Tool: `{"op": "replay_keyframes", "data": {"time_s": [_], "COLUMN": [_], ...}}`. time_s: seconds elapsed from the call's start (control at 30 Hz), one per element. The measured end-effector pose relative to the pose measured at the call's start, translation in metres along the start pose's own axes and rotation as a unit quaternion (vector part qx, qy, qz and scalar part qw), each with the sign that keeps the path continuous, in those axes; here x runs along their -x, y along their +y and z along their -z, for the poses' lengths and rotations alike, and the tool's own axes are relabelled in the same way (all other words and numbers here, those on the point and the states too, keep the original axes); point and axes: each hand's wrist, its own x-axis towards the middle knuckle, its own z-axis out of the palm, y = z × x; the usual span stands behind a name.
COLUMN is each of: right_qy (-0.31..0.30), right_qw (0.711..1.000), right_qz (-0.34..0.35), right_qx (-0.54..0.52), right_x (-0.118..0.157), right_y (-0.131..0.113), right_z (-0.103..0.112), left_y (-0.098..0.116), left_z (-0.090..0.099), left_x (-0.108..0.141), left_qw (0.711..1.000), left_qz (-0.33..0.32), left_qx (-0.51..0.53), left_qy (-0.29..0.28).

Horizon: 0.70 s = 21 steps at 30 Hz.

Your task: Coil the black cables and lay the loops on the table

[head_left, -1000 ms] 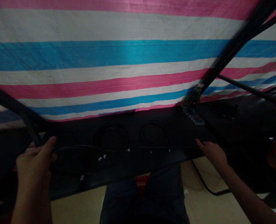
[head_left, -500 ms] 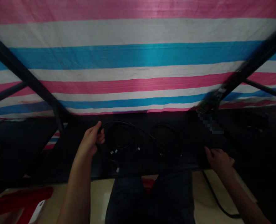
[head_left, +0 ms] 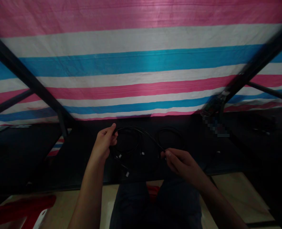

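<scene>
A black cable (head_left: 144, 130) arcs between my two hands above the dark table. My left hand (head_left: 105, 140) is closed around one part of it, thumb on top. With thumb and fingers pinched, my right hand (head_left: 181, 162) grips the same cable farther right. Below the arc lies a black coil of cable (head_left: 128, 152), hard to separate from the held one in the dim light. A pale connector (head_left: 127, 174) hangs or lies near the table's front edge, and another pale connector (head_left: 143, 153) shows beside the coil. Behind my right hand rests a second cable coil (head_left: 170, 128).
The black table (head_left: 83, 168) runs across in front of my legs. Striped sheeting (head_left: 141, 60) hangs behind it, between slanted dark posts (head_left: 33, 82). A clear plastic bag or wrapper (head_left: 214, 105) sits at the back right. A red stool (head_left: 24, 210) stands at lower left.
My right hand has come left from the table's right side and now grips the cable. My left hand has shifted slightly right, still holding the cable. The view has tilted a little.
</scene>
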Motion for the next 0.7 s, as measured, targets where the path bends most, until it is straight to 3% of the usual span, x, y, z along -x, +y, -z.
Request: {"op": "replay_keyframes", "data": {"time_s": [0.13,0.23,0.33,0.47,0.53,0.6,0.7], "right_qy": [0.069,0.065,-0.007,-0.197,-0.261,-0.279,-0.255], "right_qw": [0.995,0.990,0.985,0.963,0.945,0.938,0.947], "right_qz": [0.025,0.053,0.046,-0.022,-0.041,-0.045,-0.065], "right_qx": [0.062,0.116,0.163,0.185,0.195,0.199,0.185], "right_x": [-0.006,-0.012,-0.016,-0.021,-0.022,-0.022,-0.018], "right_y": [-0.010,-0.024,-0.032,-0.025,-0.018,-0.011,-0.005], "right_z": [0.010,0.019,0.029,0.040,0.043,0.044,0.048], "left_y": [0.005,0.006,0.006,0.005,0.007,0.012,0.023], "left_z": [-0.004,-0.012,-0.018,-0.017,-0.012,-0.002,0.019], "left_x": [0.007,0.013,0.017,0.017,0.016,0.016,0.019], "left_qw": [1.000,0.999,0.998,0.998,0.995,0.987,0.964], "left_qz": [-0.027,-0.041,-0.049,-0.068,-0.088,-0.119,-0.135], "left_qx": [-0.001,0.012,0.026,0.019,-0.013,-0.066,-0.130], "left_qy": [-0.009,-0.025,-0.023,0.002,0.037,0.089,0.191]}}
